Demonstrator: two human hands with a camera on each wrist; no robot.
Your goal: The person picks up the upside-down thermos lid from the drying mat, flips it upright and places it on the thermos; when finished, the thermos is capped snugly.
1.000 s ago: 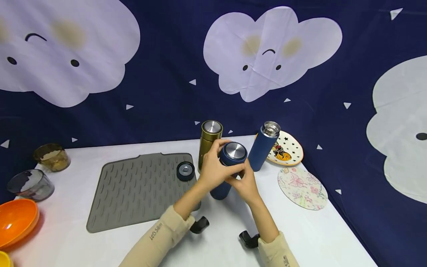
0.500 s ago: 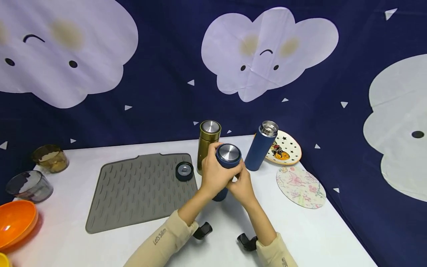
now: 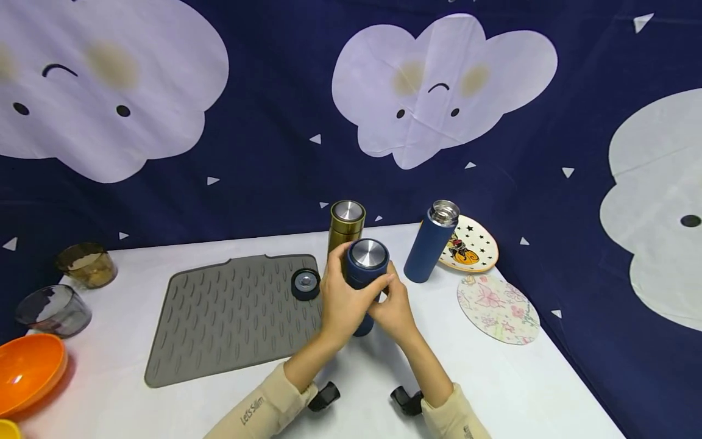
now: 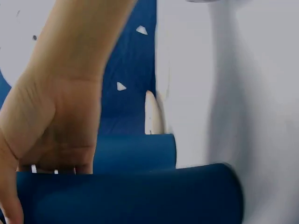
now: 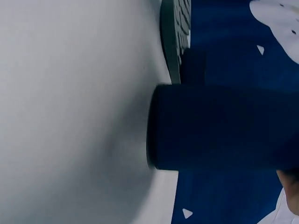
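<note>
A dark blue thermos bottle with a silver-topped lid is held between both hands. My left hand grips it near the lid from the left, thumb across the front. From the right, my right hand holds the body lower down, its far fingers hidden. In the left wrist view the right hand reaches around the bottle. The bottle's base fills much of the right wrist view. Whether it touches the table cannot be told. Behind stands a gold thermos, partly covered by the left hand.
An open blue thermos stands at right, before a patterned plate and a round floral mat. A dark round lid lies on the grey drying mat. Glass cups and an orange bowl are at left.
The held bottle and both hands have shifted a little left and toward me. The left hand's thumb has come further across the bottle's front. The other things stay in place.
</note>
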